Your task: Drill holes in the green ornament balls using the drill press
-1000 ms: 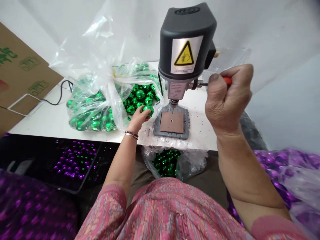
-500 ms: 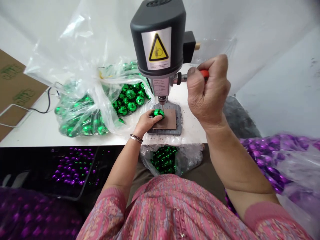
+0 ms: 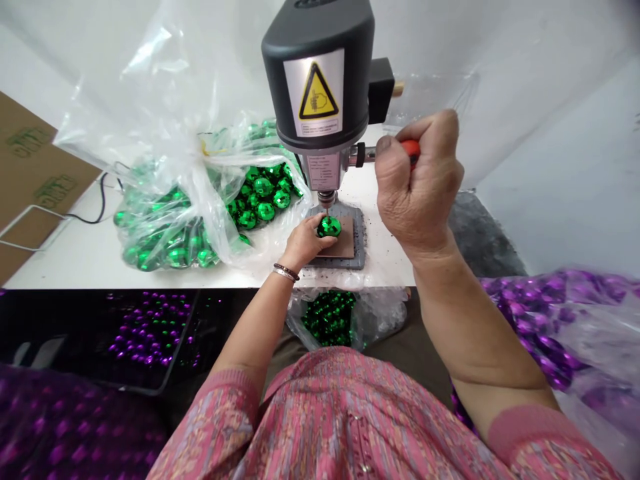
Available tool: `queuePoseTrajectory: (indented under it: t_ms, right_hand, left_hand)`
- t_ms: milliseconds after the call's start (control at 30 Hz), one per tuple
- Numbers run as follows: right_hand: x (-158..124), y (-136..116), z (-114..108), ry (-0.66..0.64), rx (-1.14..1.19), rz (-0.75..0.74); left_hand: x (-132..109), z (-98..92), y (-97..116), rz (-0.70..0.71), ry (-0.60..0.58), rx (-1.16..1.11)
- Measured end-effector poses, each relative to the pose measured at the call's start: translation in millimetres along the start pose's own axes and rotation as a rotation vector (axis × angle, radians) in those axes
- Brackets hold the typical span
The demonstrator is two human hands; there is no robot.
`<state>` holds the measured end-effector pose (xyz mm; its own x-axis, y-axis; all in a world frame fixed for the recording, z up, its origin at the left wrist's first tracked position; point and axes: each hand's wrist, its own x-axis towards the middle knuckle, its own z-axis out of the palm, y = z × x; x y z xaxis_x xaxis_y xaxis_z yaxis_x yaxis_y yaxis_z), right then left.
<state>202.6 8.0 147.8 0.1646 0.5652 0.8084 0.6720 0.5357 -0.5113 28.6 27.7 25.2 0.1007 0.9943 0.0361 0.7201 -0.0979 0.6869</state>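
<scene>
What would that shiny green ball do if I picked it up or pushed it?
The green ball looks like a thin mirrored ornament, so it is probably light and could crack if squeezed. Being round, it would likely roll if pushed, unless the left hand grips it. Its glossy surface may feel slippery.

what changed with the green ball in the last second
The left hand has moved the green ball from the bag forward over the plate, just under the bit. The right hand stayed closed on the red lever handle, and the drill stayed in place.
</scene>
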Motion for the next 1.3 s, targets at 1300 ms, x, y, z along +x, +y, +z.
queuePoseTrajectory:
  t_ms: [1300]
  right_hand:
    - [-23.6,10.9,17.6,0.268,0.047,-0.161]
  left_hand:
    - [-8.9,0.6,-5.3,-0.065,-0.037,-0.19]
